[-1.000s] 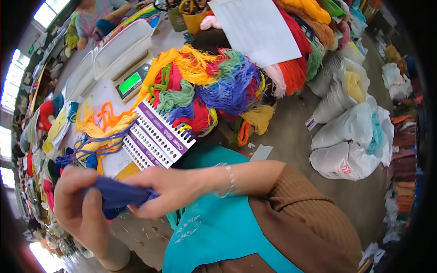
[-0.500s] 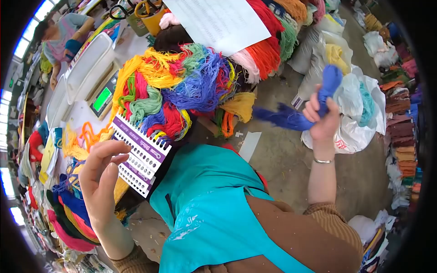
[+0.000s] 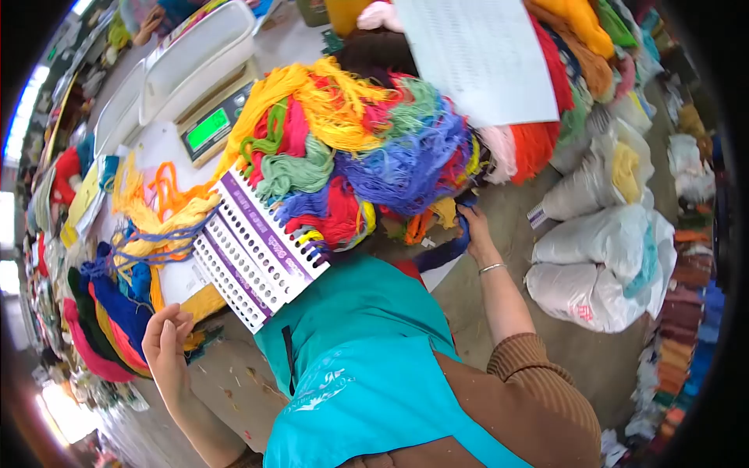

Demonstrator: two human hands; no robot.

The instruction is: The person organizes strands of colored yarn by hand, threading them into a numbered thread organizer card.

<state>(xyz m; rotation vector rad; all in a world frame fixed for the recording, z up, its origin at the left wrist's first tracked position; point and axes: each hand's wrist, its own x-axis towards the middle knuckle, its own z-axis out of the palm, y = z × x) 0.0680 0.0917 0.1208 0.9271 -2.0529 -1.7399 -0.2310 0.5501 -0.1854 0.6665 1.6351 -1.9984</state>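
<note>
My right hand (image 3: 474,232) is closed round a dark blue yarn bundle (image 3: 445,253), low at the right end of a heap of multicoloured yarn (image 3: 406,168). The bundle hangs beside the table edge, near my lap. At the lower left, my left hand (image 3: 168,343) is raised with its fingers loosely curled and apart, holding nothing. Between it and the heap, white and purple punched cards (image 3: 253,257) rest at the table edge, with yarn ends in some of their holes.
A scale with a green display (image 3: 207,129) and a clear plastic tray (image 3: 199,58) stand at the upper left. A printed sheet (image 3: 480,62) lies across yarn at the top. White plastic bags (image 3: 585,265) sit on the floor at right. Another person's hand (image 3: 148,25) shows at top left.
My right hand has come down and inward with the blue bundle, from the right to beside the heap. My left hand has moved lower, away from the cards. The view has shifted.
</note>
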